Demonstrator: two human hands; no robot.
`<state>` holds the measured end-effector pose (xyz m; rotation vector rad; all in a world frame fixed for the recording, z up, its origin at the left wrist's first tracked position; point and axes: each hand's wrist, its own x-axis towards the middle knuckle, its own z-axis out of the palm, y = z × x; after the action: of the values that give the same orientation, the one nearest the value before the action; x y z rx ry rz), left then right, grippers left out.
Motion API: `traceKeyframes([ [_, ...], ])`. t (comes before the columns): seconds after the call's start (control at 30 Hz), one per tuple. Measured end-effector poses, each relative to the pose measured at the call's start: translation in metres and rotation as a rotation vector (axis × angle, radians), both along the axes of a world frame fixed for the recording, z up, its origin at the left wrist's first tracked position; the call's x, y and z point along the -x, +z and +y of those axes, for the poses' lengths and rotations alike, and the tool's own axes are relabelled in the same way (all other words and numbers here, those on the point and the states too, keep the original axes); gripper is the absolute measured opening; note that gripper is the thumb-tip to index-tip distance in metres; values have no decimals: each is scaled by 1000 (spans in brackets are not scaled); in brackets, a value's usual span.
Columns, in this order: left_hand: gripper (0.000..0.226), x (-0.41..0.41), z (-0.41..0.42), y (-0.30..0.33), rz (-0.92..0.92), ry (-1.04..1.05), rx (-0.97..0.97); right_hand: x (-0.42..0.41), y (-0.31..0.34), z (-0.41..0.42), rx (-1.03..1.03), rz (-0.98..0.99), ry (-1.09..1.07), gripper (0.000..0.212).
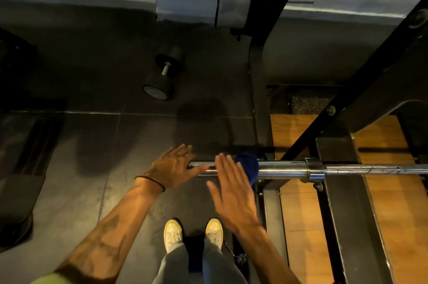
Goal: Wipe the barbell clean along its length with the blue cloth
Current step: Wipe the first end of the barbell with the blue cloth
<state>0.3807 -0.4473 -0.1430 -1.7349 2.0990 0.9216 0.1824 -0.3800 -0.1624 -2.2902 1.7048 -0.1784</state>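
A chrome barbell [284, 170] runs left to right at waist height, its sleeve end toward the left and its thinner shaft going off the right edge. The blue cloth [249, 166] is draped over the sleeve. My left hand [172, 167] hovers with straight spread fingers at the sleeve's left tip, thumb lying along the metal. My right hand [231, 187] is flat and open, fingers straight, just left of the cloth and in front of the bar, holding nothing.
A black dumbbell [163, 74] lies on the dark floor ahead. A black rack frame [333, 165] and diagonal struts stand to the right over a wooden platform [393, 202]. My feet in pale shoes [193, 232] stand below the bar. A dark bench sits far left.
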Motion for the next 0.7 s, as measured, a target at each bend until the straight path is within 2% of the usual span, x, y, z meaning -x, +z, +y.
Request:
traceKeyframes([
  [0.07,88,3,-4,0,-12,5,-58,22,-1,-8,38,-3,-132,65],
  [0.2,120,3,3,-7,-17,-7,58,4,1,-11,-18,110,-248,69],
  [0.3,104,4,14,-11,-37,-36,170,-25,4,-3,-61,123,-112,77],
  [0.4,90,4,29,-12,-81,-79,317,7,4,-7,-34,136,32,71],
  [0.5,75,4,42,-17,-96,-83,415,49,5,-12,-15,44,-156,72],
  [0.57,71,6,45,-18,-76,-59,457,30,7,-9,-43,47,-302,80],
  [0.6,70,7,47,-19,-73,-51,483,10,8,-4,-53,64,-291,81],
  [0.7,66,9,51,-18,-117,-74,546,-28,8,10,-11,76,62,78],
])
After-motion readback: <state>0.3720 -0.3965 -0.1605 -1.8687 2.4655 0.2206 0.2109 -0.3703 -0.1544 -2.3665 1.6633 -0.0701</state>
